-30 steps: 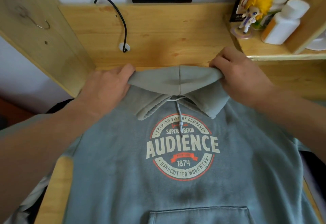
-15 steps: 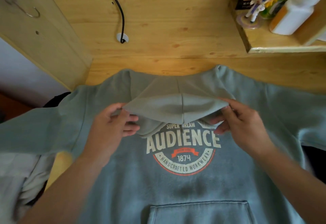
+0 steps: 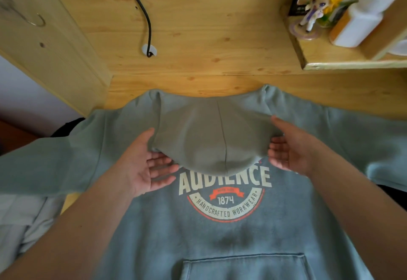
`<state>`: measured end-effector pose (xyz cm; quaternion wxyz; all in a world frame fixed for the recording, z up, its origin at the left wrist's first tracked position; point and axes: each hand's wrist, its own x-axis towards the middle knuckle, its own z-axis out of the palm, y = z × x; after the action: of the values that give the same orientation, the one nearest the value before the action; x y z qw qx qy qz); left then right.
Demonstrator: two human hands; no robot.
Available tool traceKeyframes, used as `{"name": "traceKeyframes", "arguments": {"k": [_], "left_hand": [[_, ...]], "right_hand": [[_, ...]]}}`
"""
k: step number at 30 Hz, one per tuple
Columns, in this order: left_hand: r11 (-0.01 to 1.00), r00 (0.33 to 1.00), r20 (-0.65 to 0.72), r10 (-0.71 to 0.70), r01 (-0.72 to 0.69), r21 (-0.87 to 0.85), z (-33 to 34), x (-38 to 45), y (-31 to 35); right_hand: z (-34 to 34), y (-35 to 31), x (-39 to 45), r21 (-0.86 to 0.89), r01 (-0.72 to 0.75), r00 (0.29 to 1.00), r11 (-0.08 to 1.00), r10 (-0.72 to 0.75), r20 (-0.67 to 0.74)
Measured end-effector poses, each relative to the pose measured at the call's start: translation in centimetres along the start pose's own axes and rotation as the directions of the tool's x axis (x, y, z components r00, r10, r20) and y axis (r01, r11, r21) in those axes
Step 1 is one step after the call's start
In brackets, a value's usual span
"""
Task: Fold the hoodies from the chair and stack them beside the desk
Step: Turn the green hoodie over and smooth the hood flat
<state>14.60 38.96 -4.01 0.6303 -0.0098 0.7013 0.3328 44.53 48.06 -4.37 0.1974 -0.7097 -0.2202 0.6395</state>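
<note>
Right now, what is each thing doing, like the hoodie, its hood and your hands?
hoodie: spread flat, front up, on the desk, sleeves out to both sides
hood: folded down over the chest print
left hand: open, palm up, at the hood's left edge
right hand: open, at the hood's right edge
black cable: goes into the desk hole
figurine: standing upright on the shelf

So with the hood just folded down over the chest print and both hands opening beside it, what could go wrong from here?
1. The hood lies loose over the print; with the left hand and right hand open and not pressing it, it may spring back up.
2. Both sleeves spread past the desk edges, so they could drag the hoodie askew during the next fold.
3. A wide sweep of the right sleeve might reach the figurine and white bottle on the shelf.
</note>
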Motion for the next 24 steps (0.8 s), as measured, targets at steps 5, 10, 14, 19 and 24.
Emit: {"name": "traceKeyframes", "arguments": {"k": [5,10,14,19,24], "left_hand": [[0.998,0.998,-0.038,0.058,-0.058,0.009,1.0,-0.1,0.5],[0.968,0.989,-0.043,0.139,-0.145,-0.206,1.0,0.0,0.7],[0.852,0.934,0.029,0.357,-0.312,-0.42,1.6,-0.9,3.0],[0.642,0.818,0.097,0.567,-0.365,-0.674,1.6,-0.2,2.5],[0.804,0.903,0.1,0.418,-0.316,-0.503,-0.3,3.3,-2.4]], "right_hand": [[-0.5,0.0,1.8,-0.03,0.02,0.994,0.999,-0.023,-0.108],[-0.2,-0.8,1.9,0.1,0.112,0.988,0.989,-0.1,-0.119],[-0.2,-3.4,0.4,0.367,0.299,0.954,0.881,-0.289,-0.084],[-0.4,-3.5,0.2,0.672,0.355,0.881,0.649,-0.473,-0.008],[-1.6,2.4,2.9,0.499,0.182,0.968,0.847,-0.244,0.06]]}}
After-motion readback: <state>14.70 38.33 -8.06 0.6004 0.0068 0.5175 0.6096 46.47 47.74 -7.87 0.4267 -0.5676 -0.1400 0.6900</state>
